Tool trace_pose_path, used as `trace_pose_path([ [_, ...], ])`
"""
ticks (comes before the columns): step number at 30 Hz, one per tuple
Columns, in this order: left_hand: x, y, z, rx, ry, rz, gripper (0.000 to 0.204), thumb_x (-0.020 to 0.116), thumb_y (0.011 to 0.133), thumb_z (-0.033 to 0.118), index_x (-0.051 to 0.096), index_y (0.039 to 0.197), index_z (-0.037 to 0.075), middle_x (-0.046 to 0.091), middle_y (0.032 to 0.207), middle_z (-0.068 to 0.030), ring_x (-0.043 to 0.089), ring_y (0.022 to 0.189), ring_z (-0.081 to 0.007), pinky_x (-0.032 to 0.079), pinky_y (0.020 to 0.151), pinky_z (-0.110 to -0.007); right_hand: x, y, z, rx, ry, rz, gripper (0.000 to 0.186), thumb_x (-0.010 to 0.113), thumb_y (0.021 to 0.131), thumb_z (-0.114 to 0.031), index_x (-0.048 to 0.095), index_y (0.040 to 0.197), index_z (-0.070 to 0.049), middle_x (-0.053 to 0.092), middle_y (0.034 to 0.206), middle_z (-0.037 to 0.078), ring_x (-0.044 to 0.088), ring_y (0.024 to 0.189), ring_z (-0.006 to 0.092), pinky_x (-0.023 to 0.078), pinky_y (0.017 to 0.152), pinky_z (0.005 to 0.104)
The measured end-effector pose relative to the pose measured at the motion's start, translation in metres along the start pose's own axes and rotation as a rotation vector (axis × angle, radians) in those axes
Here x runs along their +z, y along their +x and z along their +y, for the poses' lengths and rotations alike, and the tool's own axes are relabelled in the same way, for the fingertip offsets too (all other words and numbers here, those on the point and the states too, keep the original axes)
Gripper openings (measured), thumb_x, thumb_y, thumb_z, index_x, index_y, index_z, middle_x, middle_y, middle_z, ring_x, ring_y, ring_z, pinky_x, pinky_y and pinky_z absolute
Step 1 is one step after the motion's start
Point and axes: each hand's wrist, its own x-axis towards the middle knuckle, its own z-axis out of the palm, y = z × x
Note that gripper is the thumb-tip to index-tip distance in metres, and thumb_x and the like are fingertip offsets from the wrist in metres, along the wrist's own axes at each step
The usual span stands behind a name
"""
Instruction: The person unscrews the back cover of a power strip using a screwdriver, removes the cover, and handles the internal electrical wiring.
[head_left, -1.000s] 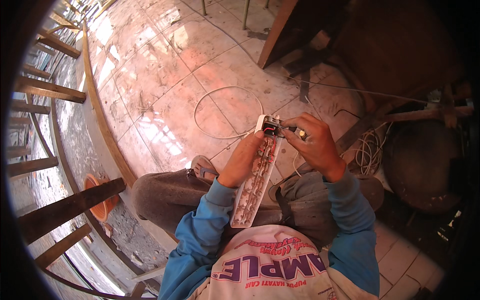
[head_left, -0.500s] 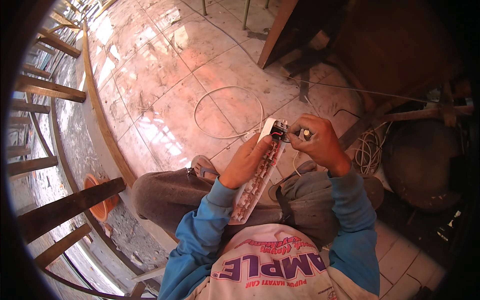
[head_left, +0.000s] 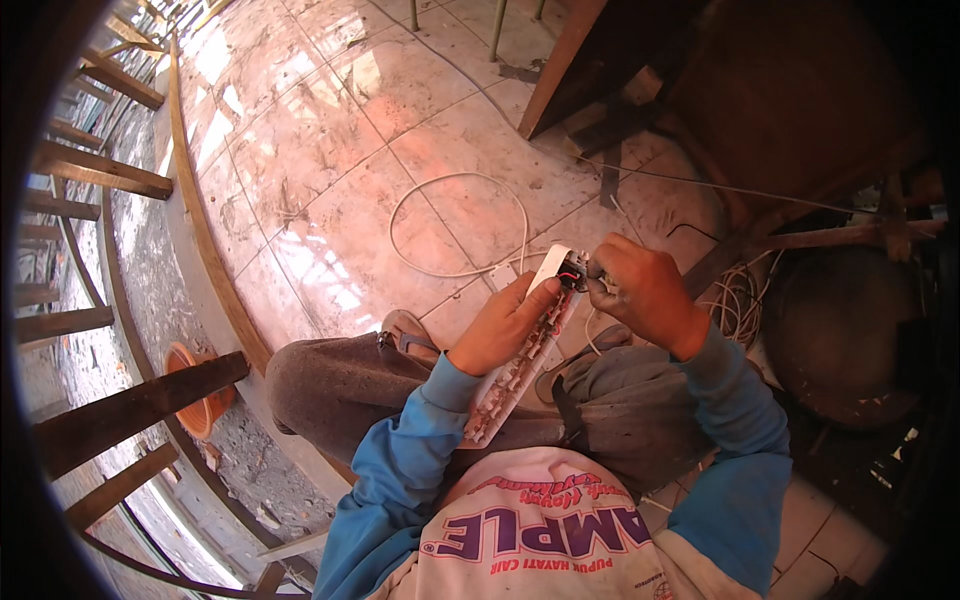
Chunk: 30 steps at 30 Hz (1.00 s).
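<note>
An opened white power strip (head_left: 512, 372) lies slantwise over my lap, its row of metal contacts exposed. My left hand (head_left: 503, 325) is closed round its upper part, the thumb across the top near a black switch block (head_left: 572, 274) with a short red wire. At that far end my right hand (head_left: 645, 292) is closed, fingertips pinched against the end of the strip beside the switch block. Whatever the right fingers hold is mostly hidden behind them.
A white cable (head_left: 392, 225) loops over the tiled floor ahead. More cable (head_left: 735, 305) lies coiled at the right, near a dark round object (head_left: 845, 335) and a wooden piece of furniture (head_left: 570, 70). Wooden railings (head_left: 140, 410) and an orange pot (head_left: 205, 400) stand left.
My right hand has turned and its elbow has swung outward to the right. The strip's far end has shifted slightly right and nearer. The pale round end seen between the right fingers is now hidden.
</note>
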Motion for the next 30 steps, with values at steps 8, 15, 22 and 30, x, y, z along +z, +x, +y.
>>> trace_pose_path([
  [8,-0.004,0.003,-0.012,-0.052,-0.084,0.033,0.044,0.045,0.108,0.04,0.059,0.119,-0.001,0.061,0.092,-0.0011,0.053,0.084,-0.0079,0.046,0.074,-0.025,0.02,-0.008,0.0,0.018,0.023,0.18,0.017,0.073,0.076,-0.006,0.059,0.084,-0.006,0.059,0.082,0.009,0.064,0.071,0.0305,0.051,0.059,0.0394],
  [15,-0.005,0.004,-0.008,-0.048,-0.06,0.022,0.042,0.045,0.109,0.038,0.059,0.118,0.0,0.06,0.091,-0.0012,0.054,0.084,-0.0085,0.046,0.074,-0.026,0.016,-0.011,0.0,0.099,0.234,0.184,0.017,0.074,0.076,-0.002,0.061,0.085,-0.004,0.062,0.082,0.012,0.064,0.07,0.0313,0.05,0.06,0.0383],
  [22,-0.007,0.003,-0.012,-0.027,0.091,0.041,0.045,0.039,0.11,0.037,0.056,0.127,-0.001,0.061,0.099,-0.0027,0.056,0.086,-0.0102,0.048,0.078,-0.026,0.022,-0.009,-0.007,0.147,0.303,0.225,0.017,0.073,0.077,0.0,0.06,0.088,-0.003,0.063,0.081,0.014,0.066,0.071,0.0338,0.051,0.061,0.0408],
  [30,0.012,0.0,0.0,0.007,0.431,0.247,0.05,0.048,0.103,0.051,0.058,0.106,0.002,0.065,0.07,-0.0204,0.066,0.07,-0.0411,0.047,0.061,-0.047,0.016,-0.006,-0.009,0.375,0.183,-0.002,0.016,0.07,0.081,-0.01,0.061,0.089,0.001,0.065,0.084,0.02,0.065,0.076,0.0385,0.051,0.067,0.0459],
])
